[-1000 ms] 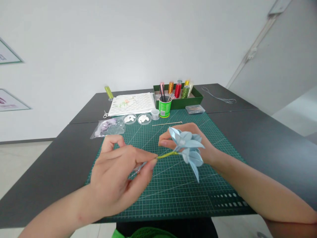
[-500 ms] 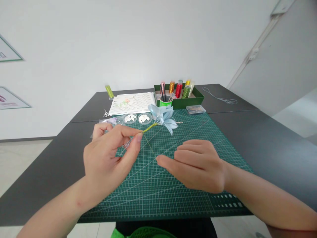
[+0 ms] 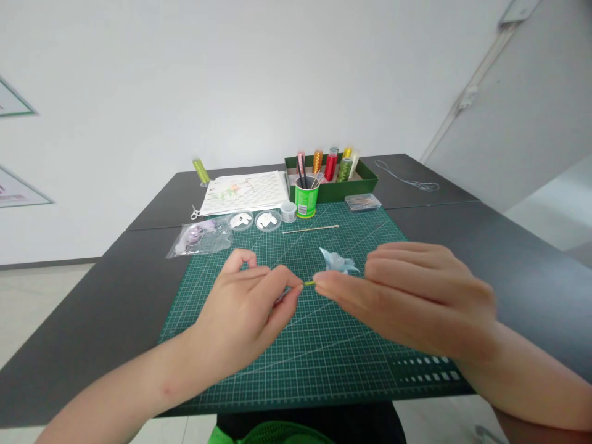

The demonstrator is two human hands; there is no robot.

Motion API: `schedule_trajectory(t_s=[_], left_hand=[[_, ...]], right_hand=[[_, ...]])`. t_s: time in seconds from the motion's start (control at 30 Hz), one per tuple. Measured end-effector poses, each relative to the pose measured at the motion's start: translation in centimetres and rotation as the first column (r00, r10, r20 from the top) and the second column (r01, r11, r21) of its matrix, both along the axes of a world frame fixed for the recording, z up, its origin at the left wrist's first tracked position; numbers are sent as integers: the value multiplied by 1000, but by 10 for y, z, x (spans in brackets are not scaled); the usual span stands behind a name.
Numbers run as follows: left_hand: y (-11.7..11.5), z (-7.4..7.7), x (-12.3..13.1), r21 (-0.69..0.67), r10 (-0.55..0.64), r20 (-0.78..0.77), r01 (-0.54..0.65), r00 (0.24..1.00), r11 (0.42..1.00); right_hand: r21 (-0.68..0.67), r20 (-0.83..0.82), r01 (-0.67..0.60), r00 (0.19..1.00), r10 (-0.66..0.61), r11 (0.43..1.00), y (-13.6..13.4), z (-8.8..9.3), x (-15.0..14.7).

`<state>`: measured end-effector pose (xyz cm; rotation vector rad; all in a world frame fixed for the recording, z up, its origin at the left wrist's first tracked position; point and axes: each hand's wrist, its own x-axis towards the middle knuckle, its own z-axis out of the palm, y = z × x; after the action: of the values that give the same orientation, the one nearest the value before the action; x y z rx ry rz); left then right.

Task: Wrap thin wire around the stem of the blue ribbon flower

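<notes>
A pale blue ribbon flower [image 3: 339, 261] on a thin yellow-green stem [image 3: 309, 283] hovers over the green cutting mat [image 3: 324, 357]. My left hand [image 3: 245, 317] pinches the stem's lower end between thumb and forefinger. My right hand [image 3: 411, 296] has come in from the right, its fingers closed on the stem just under the bloom. That hand hides most of the flower, so only a few petals show above its fingers.
At the mat's far edge lie a thin wooden stick [image 3: 311, 229], two small dishes of white pieces [image 3: 254, 220], a small jar [image 3: 289, 212], a green pen cup [image 3: 306, 198] and a plastic bag [image 3: 198, 239]. Behind them sit a green box of thread spools [image 3: 330, 172], a patterned sheet [image 3: 247, 192] and scissors [image 3: 196, 213].
My left hand brought the flower back down from near the pen cup toward the mat's middle. My right hand, which had let go and hovered open, rose and closed on the stem again.
</notes>
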<state>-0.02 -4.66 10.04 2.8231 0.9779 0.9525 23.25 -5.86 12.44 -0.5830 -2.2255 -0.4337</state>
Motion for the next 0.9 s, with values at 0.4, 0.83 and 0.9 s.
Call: schedule_trajectory(t_s=[0.4, 0.83, 0.9], left_hand=[[-21, 9, 0, -223, -203, 6, 199, 979, 954], [-20, 17, -1, -348, -179, 106, 205, 978, 915], [-21, 19, -2, -327, -165, 120, 196, 979, 924]], right_hand=[[-677, -318, -297, 943, 95, 673, 43, -8, -2], [-838, -404, -386, 914, 38, 384, 53, -22, -8], [-858, -401, -392, 915, 44, 332, 55, -24, -8]])
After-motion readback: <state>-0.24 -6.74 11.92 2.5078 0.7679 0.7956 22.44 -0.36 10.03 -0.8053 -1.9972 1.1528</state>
